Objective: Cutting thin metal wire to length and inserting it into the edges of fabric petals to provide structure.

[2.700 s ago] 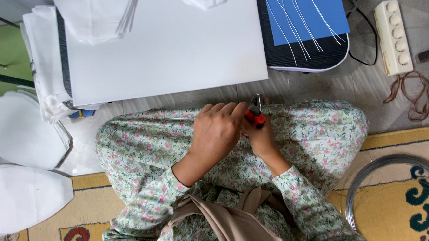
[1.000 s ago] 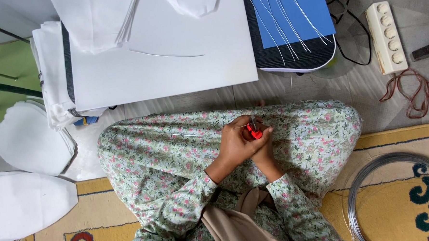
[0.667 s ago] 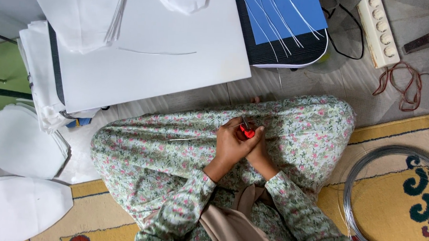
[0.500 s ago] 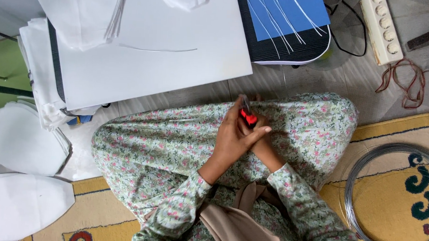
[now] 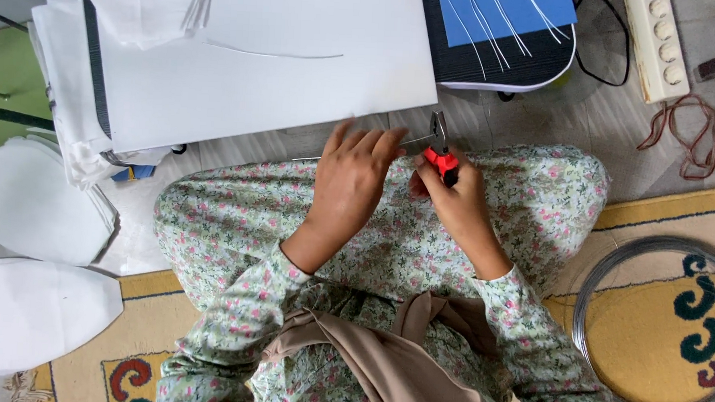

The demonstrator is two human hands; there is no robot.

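Two hands work over my lap. My right hand (image 5: 454, 201) is wrapped around the red-handled pliers (image 5: 440, 148), whose steel nose points to twelve o'clock and sits closed on a thin wire (image 5: 412, 139). My left hand (image 5: 350, 181) lies at nine o'clock of the pliers, its fingers (image 5: 376, 141) loosely spread, the tips touching the wire's free end rather than pinching it firmly, as far as I can tell.

At one o'clock, several cut wire pieces (image 5: 494, 26) lie on a blue sheet (image 5: 502, 10), so I judge some lengths are already done. One curved wire (image 5: 275, 53) rests on the white board (image 5: 259, 68) at eleven o'clock. At four o'clock a wire coil (image 5: 591, 291) lies on the rug, much of it unused, so plenty seems left. White fabric shapes (image 5: 35, 211) are stacked at nine o'clock.
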